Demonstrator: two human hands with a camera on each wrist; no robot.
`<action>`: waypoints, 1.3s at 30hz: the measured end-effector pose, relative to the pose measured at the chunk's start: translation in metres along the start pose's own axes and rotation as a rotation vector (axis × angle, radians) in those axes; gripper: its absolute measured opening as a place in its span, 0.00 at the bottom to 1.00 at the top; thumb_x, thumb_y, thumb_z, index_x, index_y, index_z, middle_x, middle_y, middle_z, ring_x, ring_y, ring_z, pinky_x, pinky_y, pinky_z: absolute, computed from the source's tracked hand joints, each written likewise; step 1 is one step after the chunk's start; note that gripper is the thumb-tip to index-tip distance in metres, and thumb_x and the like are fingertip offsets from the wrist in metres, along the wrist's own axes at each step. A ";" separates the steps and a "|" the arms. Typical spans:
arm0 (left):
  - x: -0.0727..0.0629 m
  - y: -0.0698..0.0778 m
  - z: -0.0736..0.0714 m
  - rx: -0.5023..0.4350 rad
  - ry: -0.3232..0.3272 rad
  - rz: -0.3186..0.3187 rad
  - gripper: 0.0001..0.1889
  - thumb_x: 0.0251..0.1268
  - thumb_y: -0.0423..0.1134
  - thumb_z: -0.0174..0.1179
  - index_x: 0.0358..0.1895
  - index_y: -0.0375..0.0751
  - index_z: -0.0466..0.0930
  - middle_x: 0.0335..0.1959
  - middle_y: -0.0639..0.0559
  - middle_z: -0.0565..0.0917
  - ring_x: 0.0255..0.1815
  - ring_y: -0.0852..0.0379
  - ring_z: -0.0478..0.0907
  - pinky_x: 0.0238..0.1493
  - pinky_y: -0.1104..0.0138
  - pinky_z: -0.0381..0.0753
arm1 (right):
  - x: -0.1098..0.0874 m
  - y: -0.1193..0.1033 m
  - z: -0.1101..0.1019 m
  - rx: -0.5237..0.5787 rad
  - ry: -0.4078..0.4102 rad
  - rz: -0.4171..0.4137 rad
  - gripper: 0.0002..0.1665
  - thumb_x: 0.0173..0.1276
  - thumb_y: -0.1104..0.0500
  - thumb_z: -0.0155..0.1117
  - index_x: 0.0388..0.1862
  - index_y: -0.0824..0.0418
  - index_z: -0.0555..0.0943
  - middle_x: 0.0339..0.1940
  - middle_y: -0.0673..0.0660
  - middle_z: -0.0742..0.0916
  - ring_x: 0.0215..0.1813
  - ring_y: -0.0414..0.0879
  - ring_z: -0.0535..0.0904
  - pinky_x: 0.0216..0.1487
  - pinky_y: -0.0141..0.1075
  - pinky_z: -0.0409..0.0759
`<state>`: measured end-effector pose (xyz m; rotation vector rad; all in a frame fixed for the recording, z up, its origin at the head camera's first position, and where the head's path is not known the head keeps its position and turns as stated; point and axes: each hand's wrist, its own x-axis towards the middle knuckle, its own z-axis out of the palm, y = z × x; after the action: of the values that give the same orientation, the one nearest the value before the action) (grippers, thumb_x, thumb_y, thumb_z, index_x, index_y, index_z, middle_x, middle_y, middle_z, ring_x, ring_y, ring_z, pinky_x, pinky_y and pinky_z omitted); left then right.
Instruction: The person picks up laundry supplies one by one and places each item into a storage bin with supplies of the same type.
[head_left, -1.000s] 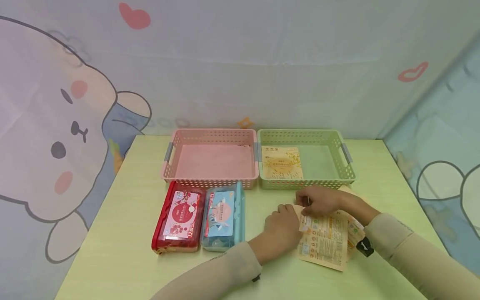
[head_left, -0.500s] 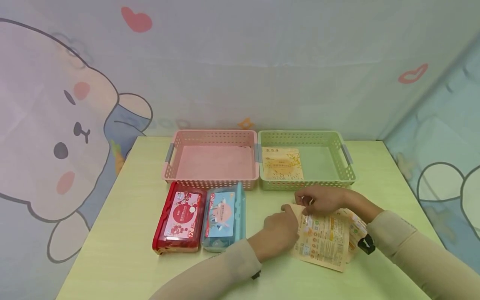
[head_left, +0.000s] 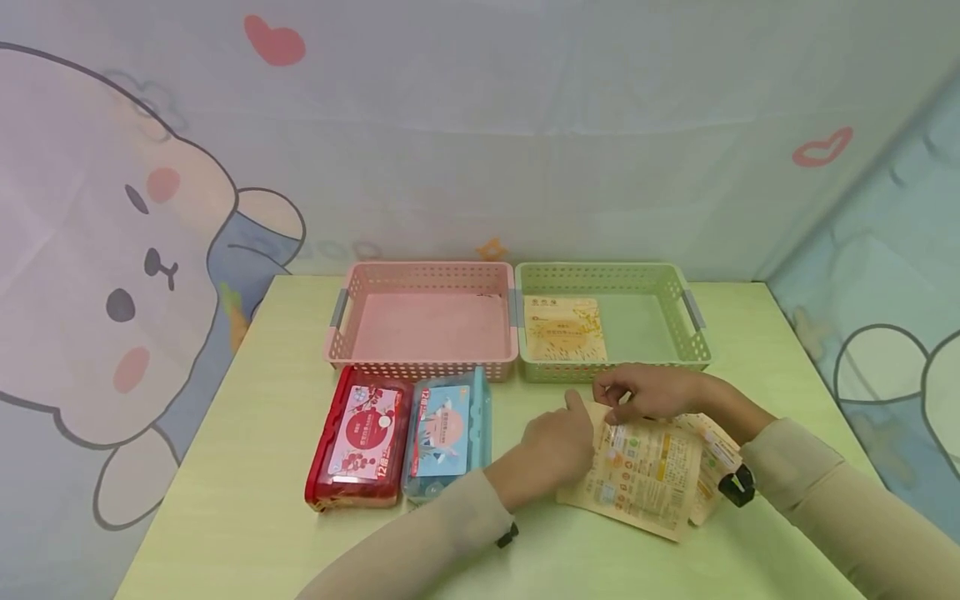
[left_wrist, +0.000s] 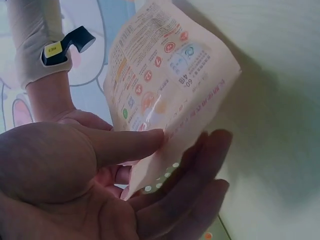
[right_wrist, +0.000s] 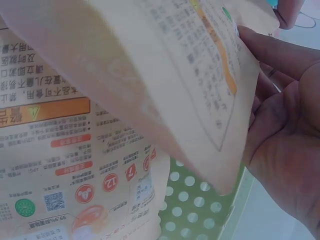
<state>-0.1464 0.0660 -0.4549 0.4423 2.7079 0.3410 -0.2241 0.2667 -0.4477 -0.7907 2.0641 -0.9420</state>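
Observation:
In the head view, a cream paper-like packet [head_left: 645,479] printed with small text and icons is held tilted above the table, right of centre. My right hand [head_left: 660,392] pinches its upper edge, thumb on the printed face. At its left side is my left hand [head_left: 553,446]; the left wrist view shows the thumb on the packet [left_wrist: 165,85] and the fingers behind it. Beneath, partly hidden, another similar packet [head_left: 712,475] lies by the right wrist. In the right wrist view, a printed packet [right_wrist: 55,165] shows below the raised sheet near the right hand [right_wrist: 287,110].
A pink basket [head_left: 431,363] and a green basket [head_left: 615,367] stand side by side at the back. The green one holds a flat yellow packet [head_left: 562,329]. A red-lidded box [head_left: 360,437] and a blue-lidded box [head_left: 447,433] sit left of my hands.
My left hand has shifted slightly left and its thumb now points up. More of the packet's left side shows. The right hand keeps its grip at nearly the same place.

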 end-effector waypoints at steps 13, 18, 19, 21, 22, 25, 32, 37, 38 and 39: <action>0.002 -0.005 -0.004 -0.053 -0.043 0.017 0.43 0.75 0.41 0.63 0.83 0.29 0.50 0.21 0.49 0.78 0.16 0.57 0.71 0.16 0.66 0.68 | 0.001 -0.006 0.000 -0.029 0.025 -0.004 0.12 0.78 0.65 0.64 0.36 0.62 0.71 0.28 0.51 0.72 0.26 0.40 0.65 0.33 0.36 0.70; 0.003 -0.007 -0.008 -0.067 -0.060 0.042 0.43 0.76 0.41 0.62 0.83 0.27 0.49 0.21 0.50 0.79 0.15 0.58 0.70 0.16 0.68 0.65 | -0.001 -0.008 -0.002 -0.030 0.033 -0.011 0.11 0.78 0.66 0.65 0.35 0.62 0.72 0.26 0.50 0.73 0.24 0.40 0.64 0.32 0.35 0.70; 0.003 -0.007 -0.010 -0.072 -0.058 0.048 0.42 0.76 0.41 0.62 0.82 0.27 0.49 0.21 0.49 0.79 0.15 0.57 0.70 0.16 0.67 0.66 | -0.001 -0.008 -0.003 -0.028 0.035 -0.012 0.11 0.78 0.66 0.65 0.36 0.62 0.72 0.25 0.49 0.73 0.24 0.40 0.64 0.31 0.35 0.70; 0.004 -0.009 -0.014 -0.078 -0.053 0.058 0.43 0.76 0.42 0.62 0.82 0.26 0.49 0.22 0.49 0.79 0.16 0.57 0.72 0.16 0.67 0.68 | -0.001 -0.008 -0.005 -0.021 0.040 -0.013 0.11 0.78 0.65 0.65 0.36 0.62 0.73 0.24 0.48 0.73 0.22 0.40 0.63 0.30 0.35 0.70; 0.004 -0.011 -0.016 -0.082 -0.049 0.062 0.43 0.76 0.43 0.62 0.82 0.26 0.49 0.22 0.49 0.79 0.17 0.56 0.72 0.16 0.67 0.68 | -0.002 -0.008 -0.006 -0.015 0.042 -0.015 0.11 0.78 0.64 0.65 0.36 0.62 0.72 0.24 0.48 0.73 0.22 0.40 0.62 0.29 0.34 0.70; 0.005 -0.014 -0.022 -0.117 -0.054 0.076 0.46 0.76 0.44 0.63 0.83 0.26 0.46 0.23 0.48 0.81 0.16 0.56 0.73 0.16 0.67 0.68 | -0.003 -0.008 -0.009 0.011 0.048 -0.022 0.13 0.79 0.63 0.65 0.36 0.63 0.72 0.23 0.48 0.71 0.21 0.40 0.61 0.28 0.34 0.69; 0.009 -0.021 -0.032 -0.217 -0.049 0.103 0.44 0.74 0.47 0.67 0.81 0.32 0.53 0.27 0.48 0.81 0.20 0.56 0.77 0.18 0.67 0.74 | -0.009 -0.012 -0.018 0.027 0.058 -0.073 0.15 0.80 0.62 0.64 0.35 0.64 0.69 0.23 0.48 0.68 0.22 0.40 0.61 0.27 0.35 0.68; 0.009 -0.028 -0.037 -0.305 0.017 0.178 0.29 0.72 0.43 0.69 0.69 0.38 0.67 0.31 0.52 0.80 0.25 0.57 0.78 0.23 0.66 0.78 | -0.015 -0.019 -0.029 0.009 0.102 -0.081 0.14 0.80 0.60 0.64 0.36 0.63 0.70 0.23 0.48 0.68 0.23 0.39 0.62 0.29 0.37 0.69; 0.009 -0.029 -0.038 -0.310 0.025 0.188 0.28 0.72 0.43 0.69 0.67 0.38 0.69 0.31 0.52 0.80 0.26 0.57 0.78 0.23 0.66 0.77 | -0.016 -0.020 -0.030 0.009 0.108 -0.082 0.14 0.80 0.60 0.65 0.36 0.63 0.70 0.23 0.48 0.68 0.23 0.39 0.61 0.29 0.37 0.69; 0.010 -0.030 -0.039 -0.310 0.028 0.192 0.27 0.72 0.43 0.69 0.66 0.38 0.70 0.32 0.52 0.80 0.26 0.57 0.78 0.23 0.66 0.78 | -0.016 -0.021 -0.032 0.009 0.114 -0.083 0.14 0.80 0.60 0.65 0.36 0.63 0.70 0.23 0.49 0.68 0.23 0.39 0.61 0.29 0.37 0.69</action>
<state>-0.1781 0.0349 -0.4320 0.6081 2.5807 0.8110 -0.2357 0.2791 -0.4097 -0.8404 2.1375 -1.0630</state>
